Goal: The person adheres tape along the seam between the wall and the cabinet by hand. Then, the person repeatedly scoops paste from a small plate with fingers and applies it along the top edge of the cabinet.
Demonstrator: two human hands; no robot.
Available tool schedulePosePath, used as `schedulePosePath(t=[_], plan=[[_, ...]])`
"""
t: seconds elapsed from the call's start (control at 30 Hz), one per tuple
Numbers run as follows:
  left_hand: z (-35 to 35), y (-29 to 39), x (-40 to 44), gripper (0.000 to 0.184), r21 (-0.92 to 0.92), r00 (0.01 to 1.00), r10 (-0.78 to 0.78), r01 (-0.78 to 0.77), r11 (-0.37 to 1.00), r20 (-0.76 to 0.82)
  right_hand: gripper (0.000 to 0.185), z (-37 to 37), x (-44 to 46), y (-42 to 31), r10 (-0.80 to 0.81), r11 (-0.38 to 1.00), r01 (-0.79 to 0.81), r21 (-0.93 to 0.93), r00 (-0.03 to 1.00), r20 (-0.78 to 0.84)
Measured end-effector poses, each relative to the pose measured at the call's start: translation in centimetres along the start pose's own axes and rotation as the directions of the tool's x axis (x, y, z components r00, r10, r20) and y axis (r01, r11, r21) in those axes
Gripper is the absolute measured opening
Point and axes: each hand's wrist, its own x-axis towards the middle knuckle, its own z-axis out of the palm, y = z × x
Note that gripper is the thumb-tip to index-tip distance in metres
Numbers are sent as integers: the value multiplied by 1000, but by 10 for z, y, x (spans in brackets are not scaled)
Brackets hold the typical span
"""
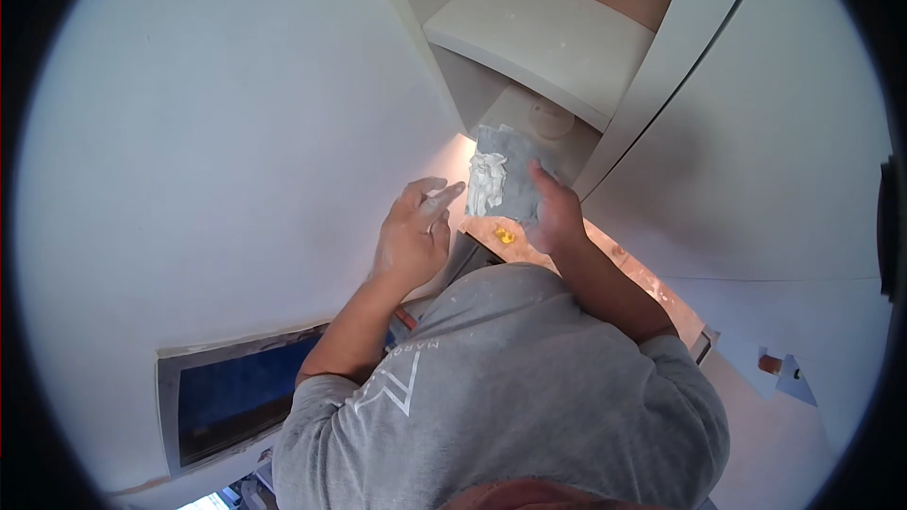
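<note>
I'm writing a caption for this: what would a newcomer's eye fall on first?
Probably the thick white paste on the grey board, held in the right hand near the picture's middle. Next, the left hand, its fingers smeared white, just left of the board. A small bright yellow thing also stands out, just below the board in the picture.

This looks like a room inside a building that is being finished or repaired; which kind of room, I cannot tell. The wall (236,132) is plain and pale, a framed recess (241,395) in it has rough, uneven edges, and wet-looking white paste (487,181) sits on a grey board (520,175). A white shelf (539,33) and a speckled brownish floor (619,253) also show
</note>
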Motion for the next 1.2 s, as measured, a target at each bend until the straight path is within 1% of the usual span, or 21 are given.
schedulePosePath(t=[0.03, 0.13, 0.23, 0.33, 0.43, 0.5, 0.53, 0.6, 0.63, 0.7, 0.73, 0.77, 0.8, 0.83, 0.87, 0.9, 0.93, 0.97, 1.07, 1.13, 1.2], plan=[[-1, 1, 1, 49, 119, 996, 87, -88, 989, 14, 38, 1, -1, 0, -8, 1000, 8, 15, 999, 32], [4, -1, 3, 56, 230, 983, 178, -181, 956, 33, 47, -5, 3, 1, -12, 1000, 12, 3, 997, 79], [9, -4, 5, 56, 239, 985, 163, -173, 955, 63, 35, 3, -1, 0, -10, 1000, 10, 26, 1000, 23], [8, -5, 6, 47, 245, 987, 124, -147, 958, 105, 35, 6, -2, 0, -18, 999, 19, 27, 1000, -6], [11, -10, 5, 43, 228, 988, 120, -140, 964, 101, 36, 2, 5, 5, -22, 1000, 23, 7, 995, -95], [16, -15, 2, 41, 227, 981, 138, -167, 960, 140, 42, -21, 14, 14, -56, 988, 41, -149, 993, -101], [10, -17, 6, 41, 245, 976, 165, -196, 949, 142, 45, -23, 19, 14, -95, 972, 76, -223, 993, -77], [-16, -14, 20, 38, -45, 919, 165, -159, 986, 359, 44, -9, 17, 10, -115, 989, 105, -104, 988, -102], [-39, -7, 32, 40, -129, 918, 181, -144, 981, 353, 43, -16, 22, 13, -105, 990, 96, -100, 991, -81], [-103, 14, 72, 42, -71, 972, 193, -185, 980, 133, 41, -22, 34, 14, -69, 995, 67, -78, 997, -28], [-137, 13, 98, 37, 139, 926, 372, -361, 922, -68, 40, -21, 33, 14, -43, 997, 43, -62, 999, -2], [-174, 26, 133, 33, 407, 813, 540, -427, 808, -218, 39, -25, 33, 14, -33, 998, 35, -52, 999, 34], [-215, 65, 160, 35, 559, 845, 457, -245, 792, -277, 38, -31, 37, 13, -23, 999, 26, -40, 997, 67], [-254, 90, 191, 42, 587, 864, 366, -106, 802, -344, 37, -32, 40, 13, -16, 999, 18, -28, 996, 93], [-280, 115, 223, 50, 621, 786, 492, -181, 763, -375, 38, -32, 42, 11, -9, 1000, 12, -27, 995, 94], [-309, 125, 255, 54, 695, 755, 528, -134, 706, -390, 38, -30, 40, 10, -3, 1000, 6, -26, 996, 90], [-340, 127, 289, 53, 786, 732, 575, -87, 612, -367, 39, -30, 39, 11, 4, 1000, -2, -24, 997, 82], [-353, 140, 308, 57, 800, 765, 510, 13, 600, -395, 39, -33, 40, 12, 8, 999, -6, -32, 997, 79], [-355, 172, 325, 63, 677, 863, 189, 213, 704, -468, 38, -29, 42, 12, -7, 998, 12, -58, 996, 89], [-370, 168, 331, 68, 714, 862, 221, 208, 668, -457, 38, -20, 30, 11, -50, 995, 59, -78, 993, 109], [-377, 162, 340, 68, 750, 865, 225, 228, 620, -449, 38, -24, 37, 15, -42, 997, 48, -61, 994, 106]])
